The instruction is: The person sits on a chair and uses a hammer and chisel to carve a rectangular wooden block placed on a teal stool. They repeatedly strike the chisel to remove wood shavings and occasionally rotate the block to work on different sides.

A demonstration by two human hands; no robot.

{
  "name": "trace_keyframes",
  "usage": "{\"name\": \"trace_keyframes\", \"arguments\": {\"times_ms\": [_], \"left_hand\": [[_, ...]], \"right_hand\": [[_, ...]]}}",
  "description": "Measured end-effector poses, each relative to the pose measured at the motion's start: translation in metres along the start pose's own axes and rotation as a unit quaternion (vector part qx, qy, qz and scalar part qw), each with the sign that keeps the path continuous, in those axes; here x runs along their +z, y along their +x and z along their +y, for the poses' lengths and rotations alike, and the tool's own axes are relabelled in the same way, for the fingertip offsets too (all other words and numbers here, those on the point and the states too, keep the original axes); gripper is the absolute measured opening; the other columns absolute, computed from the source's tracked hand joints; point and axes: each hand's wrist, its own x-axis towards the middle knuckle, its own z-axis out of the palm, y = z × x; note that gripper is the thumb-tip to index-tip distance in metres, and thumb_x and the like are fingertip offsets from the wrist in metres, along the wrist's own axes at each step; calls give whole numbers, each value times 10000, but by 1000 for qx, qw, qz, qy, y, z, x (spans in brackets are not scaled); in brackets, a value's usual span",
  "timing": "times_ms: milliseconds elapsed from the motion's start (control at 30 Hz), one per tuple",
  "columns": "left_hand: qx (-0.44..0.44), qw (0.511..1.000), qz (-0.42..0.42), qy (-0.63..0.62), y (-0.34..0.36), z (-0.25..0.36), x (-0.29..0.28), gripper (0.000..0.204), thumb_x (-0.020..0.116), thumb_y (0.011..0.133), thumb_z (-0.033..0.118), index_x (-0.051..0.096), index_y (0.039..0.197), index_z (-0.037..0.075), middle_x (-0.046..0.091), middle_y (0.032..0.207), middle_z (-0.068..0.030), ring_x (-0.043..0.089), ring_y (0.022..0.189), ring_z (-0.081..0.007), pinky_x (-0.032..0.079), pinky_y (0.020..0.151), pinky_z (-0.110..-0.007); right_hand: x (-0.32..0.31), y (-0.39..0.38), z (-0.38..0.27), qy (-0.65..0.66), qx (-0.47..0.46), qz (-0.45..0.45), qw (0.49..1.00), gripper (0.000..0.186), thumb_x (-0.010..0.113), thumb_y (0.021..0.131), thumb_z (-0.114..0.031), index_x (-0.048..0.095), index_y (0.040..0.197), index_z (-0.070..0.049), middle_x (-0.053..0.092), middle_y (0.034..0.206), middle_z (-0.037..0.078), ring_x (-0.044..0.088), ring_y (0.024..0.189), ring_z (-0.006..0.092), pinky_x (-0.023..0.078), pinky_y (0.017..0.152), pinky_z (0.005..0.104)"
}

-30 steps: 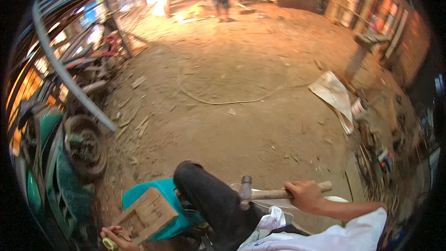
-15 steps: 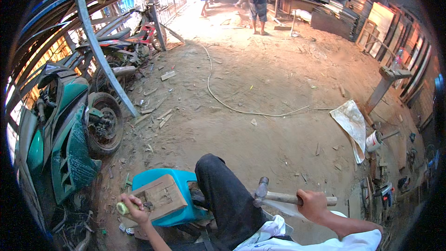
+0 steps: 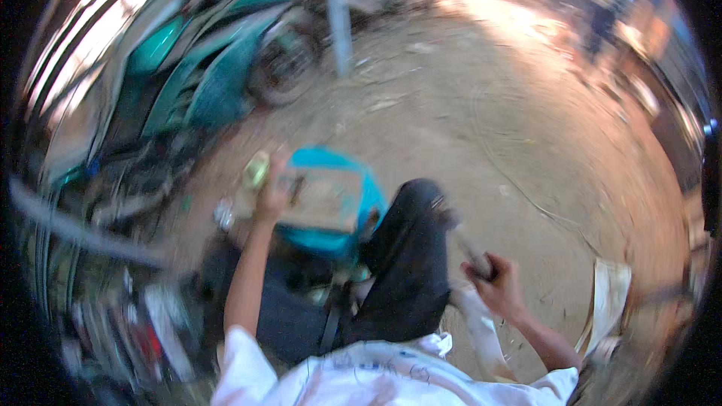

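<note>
Though everything was pretty blurry, the left hand (image 3: 275,194) looked to have its fingers curled snugly around a yellow-handled tool (image 3: 256,170), its dark end (image 3: 298,189) over or on the wooden block (image 3: 331,201); couldn't tell which. That block lay on the turquoise stool (image 3: 369,188), just left of the bent knee (image 3: 414,203). Best bet, imo, was a firm grip there and a block sitting flat so it couldn't skid. Over on the right, the right hand (image 3: 498,286) had its fingers closed around a hammer (image 3: 473,251), head near the knee, so I'd have wanted that leg well clear.
</note>
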Motion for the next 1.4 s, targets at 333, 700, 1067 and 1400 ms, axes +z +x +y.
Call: {"name": "trace_keyframes", "arguments": {"times_ms": [333, 700, 1067, 1400], "left_hand": [[21, 985, 150, -84, 7, 35, 15, 373, 543, 908, 271, 421, 603, 95, 407, 449, -14, 339, 325, -75, 243, 313, -222], [65, 965, 140, -211, 9, 8, 58, 401, 500, 930, 324, 389, 625, 88, 394, 466, -26, 344, 339, -90, 255, 314, -221], [-7, 984, 79, -158, 21, -12, 66, 377, 544, 913, 298, 408, 632, 87, 426, 486, -23, 389, 370, -71, 249, 320, -201], [-9, 985, 97, -139, 10, -6, 54, 379, 541, 916, 290, 419, 620, 86, 371, 454, 2, 344, 347, -69, 243, 316, -214]], "right_hand": [[76, 66, -37, -18, -83, -135, 987, 338, 701, 785, -266, 634, 813, 63, 574, 574, 145, 530, 546, 127, 429, 519, 329], [62, 74, -29, 115, 82, -129, 982, 278, 724, 775, -228, 641, 796, 37, 518, 561, -6, 444, 495, 68, 342, 443, 260], [67, 74, -24, 121, 38, -121, 985, 287, 703, 801, -213, 534, 658, -30, 460, 527, -31, 415, 432, 51, 305, 385, 235], [65, 73, -28, 104, 65, -132, 984, 270, 708, 789, -221, 595, 717, 13, 508, 536, 1, 454, 467, 72, 340, 419, 261]]}}
